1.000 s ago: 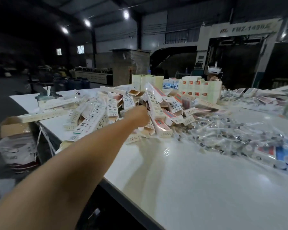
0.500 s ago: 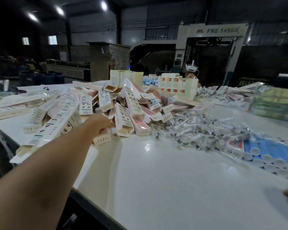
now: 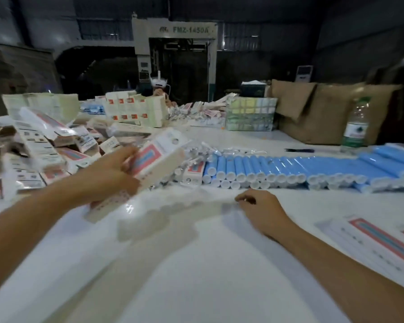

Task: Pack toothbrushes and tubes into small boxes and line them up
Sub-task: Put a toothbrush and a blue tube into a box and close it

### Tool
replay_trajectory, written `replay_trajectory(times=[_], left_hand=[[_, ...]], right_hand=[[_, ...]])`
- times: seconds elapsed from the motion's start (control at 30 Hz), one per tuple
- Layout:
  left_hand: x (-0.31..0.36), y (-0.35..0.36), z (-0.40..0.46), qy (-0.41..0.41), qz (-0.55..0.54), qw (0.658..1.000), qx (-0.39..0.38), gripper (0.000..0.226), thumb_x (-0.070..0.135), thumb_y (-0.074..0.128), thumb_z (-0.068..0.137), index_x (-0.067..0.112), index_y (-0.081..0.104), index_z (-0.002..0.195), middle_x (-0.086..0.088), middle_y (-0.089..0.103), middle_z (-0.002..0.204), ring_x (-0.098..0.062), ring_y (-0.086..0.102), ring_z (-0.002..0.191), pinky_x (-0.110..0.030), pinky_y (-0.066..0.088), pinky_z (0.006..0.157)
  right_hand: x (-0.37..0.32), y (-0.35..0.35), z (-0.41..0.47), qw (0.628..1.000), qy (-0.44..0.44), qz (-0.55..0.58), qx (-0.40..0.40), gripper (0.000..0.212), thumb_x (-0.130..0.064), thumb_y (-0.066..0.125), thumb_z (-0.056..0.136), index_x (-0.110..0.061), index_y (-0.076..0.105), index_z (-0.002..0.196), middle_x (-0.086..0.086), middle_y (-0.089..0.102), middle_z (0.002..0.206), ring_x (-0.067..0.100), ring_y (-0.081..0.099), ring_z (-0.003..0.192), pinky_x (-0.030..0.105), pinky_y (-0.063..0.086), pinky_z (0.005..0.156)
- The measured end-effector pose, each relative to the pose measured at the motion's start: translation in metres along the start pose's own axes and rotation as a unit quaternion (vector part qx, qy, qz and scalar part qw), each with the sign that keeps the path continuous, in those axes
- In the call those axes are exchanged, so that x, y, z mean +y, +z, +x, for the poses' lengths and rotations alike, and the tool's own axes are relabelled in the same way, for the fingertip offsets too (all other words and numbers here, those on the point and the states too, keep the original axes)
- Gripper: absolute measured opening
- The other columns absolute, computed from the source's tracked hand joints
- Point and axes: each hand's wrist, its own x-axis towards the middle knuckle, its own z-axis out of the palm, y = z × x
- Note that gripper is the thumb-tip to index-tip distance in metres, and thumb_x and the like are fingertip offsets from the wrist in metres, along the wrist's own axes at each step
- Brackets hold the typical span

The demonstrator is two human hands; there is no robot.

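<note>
Left hand (image 3: 110,176) lifted from pile, now gripping small box (image 3: 158,157); right hand (image 3: 259,207) arrived, clenched on table (image 3: 196,276)

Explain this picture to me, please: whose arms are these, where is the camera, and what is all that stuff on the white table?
No machine here: a person wears a camera on the head, so you look down at their own arms. The left hand grips a small pink-and-white box, taken from the heap of empty boxes. The right hand rests on the white table, fingers curled; whether it holds anything is unclear. Behind it lie rows of blue tubes, wrapped toothbrushes, and a water bottle.
</note>
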Motion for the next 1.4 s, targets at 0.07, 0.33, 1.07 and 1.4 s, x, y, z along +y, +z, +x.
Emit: replay_trajectory(times=[0.07,0.33,1.07,1.4], left_hand=[[0.039,0.049,-0.004,0.108,0.103,0.985,-0.092,0.082,0.034,0.067,0.061,0.031,0.033,0.135,0.009,0.051,0.111,-0.005,0.053,0.086,-0.021,0.040,0.063],[0.078,0.145,0.006,0.193,0.301,0.927,-0.116,0.079,0.072,0.056,0.070,0.038,0.024,0.134,0.010,0.039,0.120,-0.013,0.051,0.099,-0.031,0.045,0.079],[0.059,0.087,0.027,0.208,0.039,0.968,-0.136,0.088,0.101,0.036,0.041,0.047,0.063,0.105,0.028,0.068,0.092,0.004,0.063,0.081,-0.023,0.048,0.075],[0.068,0.169,0.003,0.301,0.391,0.865,0.093,0.074,0.074,0.025,0.085,0.025,0.021,0.140,0.011,0.040,0.124,-0.010,0.045,0.111,-0.024,0.040,0.083]], right_hand=[[0.003,-0.009,0.003,0.973,0.083,0.209,0.040,0.026,-0.005,0.052,0.090,-0.019,0.070,0.077,-0.005,0.060,0.066,0.012,0.052,0.060,0.015,0.038,0.048],[0.007,-0.029,0.007,0.873,0.205,0.437,0.062,0.017,-0.016,0.056,0.088,-0.016,0.070,0.077,-0.001,0.060,0.058,0.016,0.063,0.051,0.025,0.047,0.050],[0.005,-0.036,-0.013,0.965,0.040,0.244,-0.086,0.012,-0.019,0.063,0.090,-0.014,0.074,0.089,0.004,0.072,0.081,0.001,0.038,0.034,0.017,0.026,0.034],[0.002,-0.054,0.012,0.989,0.131,0.066,0.032,0.030,-0.029,0.056,0.090,-0.014,0.049,0.065,0.005,0.049,0.066,0.018,0.041,0.055,0.026,0.034,0.051]])
